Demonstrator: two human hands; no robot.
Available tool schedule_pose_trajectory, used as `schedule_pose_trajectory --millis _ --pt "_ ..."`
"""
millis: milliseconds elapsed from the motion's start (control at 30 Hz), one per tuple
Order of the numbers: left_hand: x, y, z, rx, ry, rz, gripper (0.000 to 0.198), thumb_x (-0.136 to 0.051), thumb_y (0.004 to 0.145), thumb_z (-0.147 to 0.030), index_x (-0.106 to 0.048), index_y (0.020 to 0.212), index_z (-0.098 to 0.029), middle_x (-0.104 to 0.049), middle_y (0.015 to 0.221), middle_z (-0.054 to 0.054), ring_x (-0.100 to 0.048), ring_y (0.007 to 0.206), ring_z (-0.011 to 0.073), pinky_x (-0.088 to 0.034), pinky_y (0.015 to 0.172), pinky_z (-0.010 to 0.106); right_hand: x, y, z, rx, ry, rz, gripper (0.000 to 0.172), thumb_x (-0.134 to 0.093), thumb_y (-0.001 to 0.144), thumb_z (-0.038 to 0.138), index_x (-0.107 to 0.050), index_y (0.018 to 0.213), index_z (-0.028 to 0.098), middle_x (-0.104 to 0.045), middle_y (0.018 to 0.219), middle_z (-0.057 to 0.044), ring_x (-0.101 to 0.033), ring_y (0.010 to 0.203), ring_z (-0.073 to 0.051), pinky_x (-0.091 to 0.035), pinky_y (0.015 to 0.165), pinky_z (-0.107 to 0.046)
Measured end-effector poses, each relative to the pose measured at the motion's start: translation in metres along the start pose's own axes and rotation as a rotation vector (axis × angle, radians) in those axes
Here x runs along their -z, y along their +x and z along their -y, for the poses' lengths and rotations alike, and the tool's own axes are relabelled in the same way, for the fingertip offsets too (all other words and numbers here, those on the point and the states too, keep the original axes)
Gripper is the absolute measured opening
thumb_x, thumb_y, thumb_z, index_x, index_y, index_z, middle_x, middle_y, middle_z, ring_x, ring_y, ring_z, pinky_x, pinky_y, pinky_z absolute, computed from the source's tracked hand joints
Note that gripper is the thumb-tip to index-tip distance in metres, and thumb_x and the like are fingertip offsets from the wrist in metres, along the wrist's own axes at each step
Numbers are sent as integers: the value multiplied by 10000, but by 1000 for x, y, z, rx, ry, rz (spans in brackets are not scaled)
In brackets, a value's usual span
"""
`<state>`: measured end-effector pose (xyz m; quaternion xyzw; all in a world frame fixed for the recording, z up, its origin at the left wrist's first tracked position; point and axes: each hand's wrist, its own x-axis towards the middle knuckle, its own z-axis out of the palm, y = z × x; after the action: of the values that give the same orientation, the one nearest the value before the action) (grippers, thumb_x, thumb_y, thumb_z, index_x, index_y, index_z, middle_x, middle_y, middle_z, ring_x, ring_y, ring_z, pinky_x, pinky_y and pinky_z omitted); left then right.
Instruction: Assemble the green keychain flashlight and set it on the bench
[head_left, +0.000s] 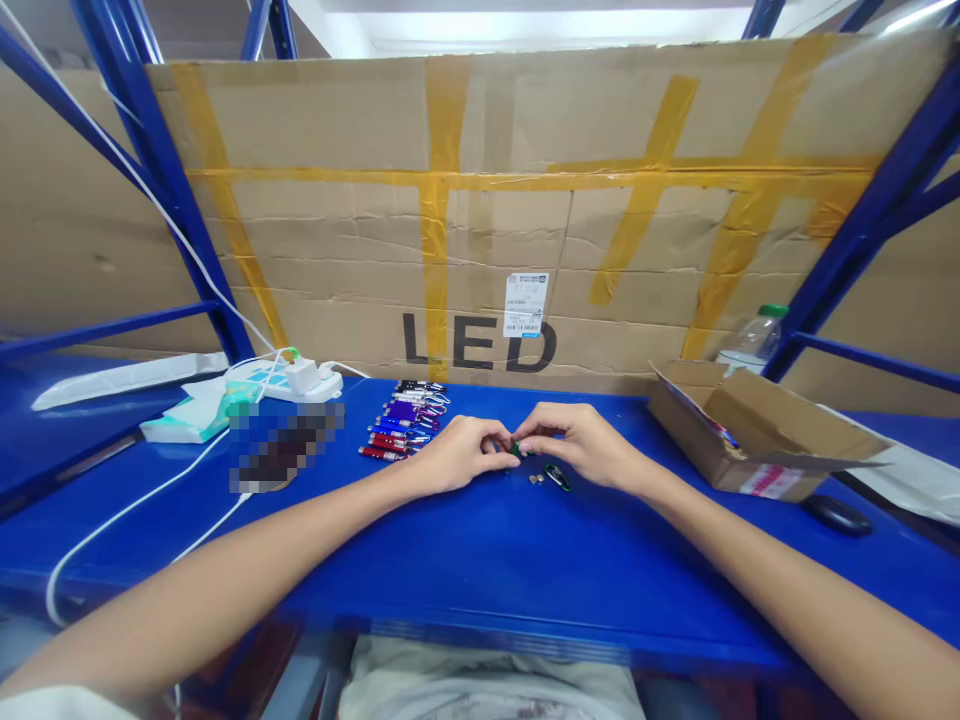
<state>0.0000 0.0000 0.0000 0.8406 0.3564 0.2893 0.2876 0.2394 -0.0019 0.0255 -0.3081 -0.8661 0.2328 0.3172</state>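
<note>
Over the middle of the blue table, my left hand (459, 456) and my right hand (574, 440) meet with their fingertips pinched on a small green metal piece (516, 449). Fingers cover most of it, so its full shape is hidden. Just below my right hand lies a dark green carabiner clip (557, 478). Beside the clip are small round button cells (535, 479). Left of my left hand, several mini keychain flashlights (386, 441) with carabiners form a row, in red, blue, purple, silver and black.
At right stands an open cardboard box (739, 440), with a black computer mouse (836, 514) before it. A bottle with a green cap (757, 340) is behind. On the left are a white power strip (300, 378), cables and a tissue pack (187, 415). A large cardboard panel (345, 250) closes the back.
</note>
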Motion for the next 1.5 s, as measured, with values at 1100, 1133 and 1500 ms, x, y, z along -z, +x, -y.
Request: schedule_pose_trajectory --millis 1100,1133,1500 --pt "-2 -5 -5 -242 199 -226 145 -733 997 -294 -740 1102 -193 -772 1040 31 -688 821 162 -505 790 276 15 -3 5 96 -237 -33 119 -647 1006 324 -670 968 214 -701 933 -51 -623 846 -205 -490 787 -324" --pt "-2 -5 -5 -228 203 -210 150 -731 999 -299 -740 1106 -194 -772 1043 30 -684 815 161 -498 775 275 15 -3 8 109 -226 -65 137 -653 1010 346 -670 969 216 -694 937 -52 -625 855 -207 -495 792 -326" --pt "0 -7 -6 -226 273 -150 149 -695 1020 -331 -740 1089 -206 -761 1008 29 -657 806 169 -481 763 277 10 -4 8 141 -229 -34 171 -633 1056 383 -696 1030 227 -717 985 -61 -651 916 -218 -501 845 -344"
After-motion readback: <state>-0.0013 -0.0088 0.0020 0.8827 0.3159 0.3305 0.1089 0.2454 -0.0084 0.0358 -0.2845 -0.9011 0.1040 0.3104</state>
